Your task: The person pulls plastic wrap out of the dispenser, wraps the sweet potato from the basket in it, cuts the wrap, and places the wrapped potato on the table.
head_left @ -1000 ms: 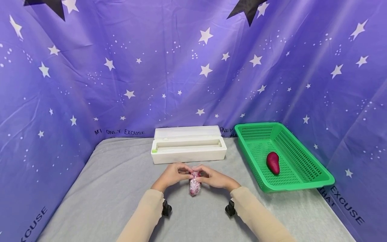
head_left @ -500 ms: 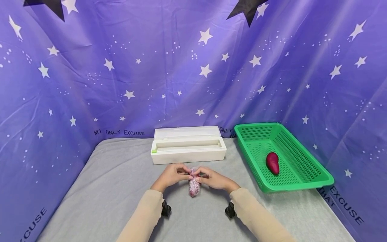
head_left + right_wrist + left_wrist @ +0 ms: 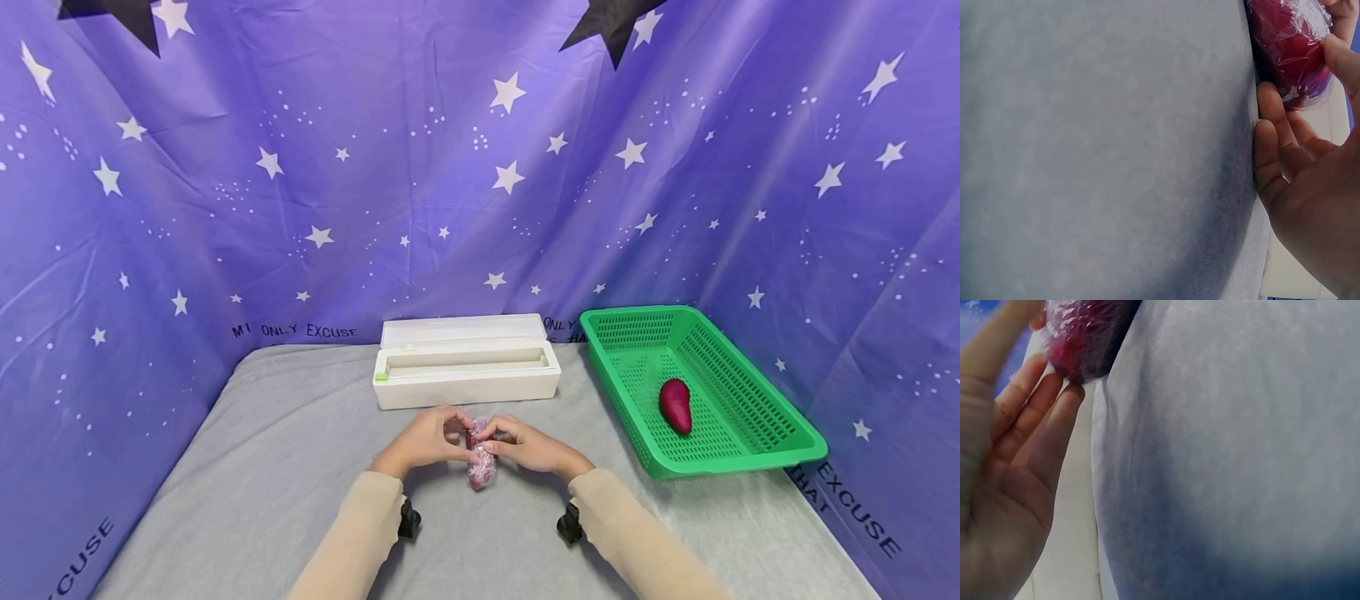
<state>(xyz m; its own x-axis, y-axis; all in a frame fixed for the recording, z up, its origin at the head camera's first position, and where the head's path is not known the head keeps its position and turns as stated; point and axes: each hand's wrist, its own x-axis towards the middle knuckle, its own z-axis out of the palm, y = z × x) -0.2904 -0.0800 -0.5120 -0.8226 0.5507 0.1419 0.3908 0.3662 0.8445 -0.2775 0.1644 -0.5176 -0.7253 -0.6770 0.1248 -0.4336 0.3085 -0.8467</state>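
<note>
A dark-red, tapered vegetable that looks like a sweet potato [image 3: 482, 474], wrapped in crinkled cling film, lies lengthwise on the grey cloth between both hands. My left hand [image 3: 422, 438] holds it from the left, thumb on the near part and fingers at the far end. From the right, my right hand [image 3: 531, 445] pinches it, thumb on top. In the left wrist view, fingertips touch the end of the wrapped sweet potato [image 3: 1088, 337]. Glossy film with folds covers the sweet potato [image 3: 1288, 50] in the right wrist view, fingers curled at its end.
Behind the hands stands a white cling film dispenser box [image 3: 468, 387], its lid [image 3: 465, 330] raised. A green perforated basket [image 3: 738, 461] at the right contains a bare dark-red sweet potato [image 3: 676, 407]. Grey cloth [image 3: 285, 433] covers the table, with a purple starry curtain [image 3: 420, 192] around it.
My left thumb has slid toward the near end of the wrapped sweet potato, and the gap between thumb and fingers has widened. The right hand stays almost where it was.
</note>
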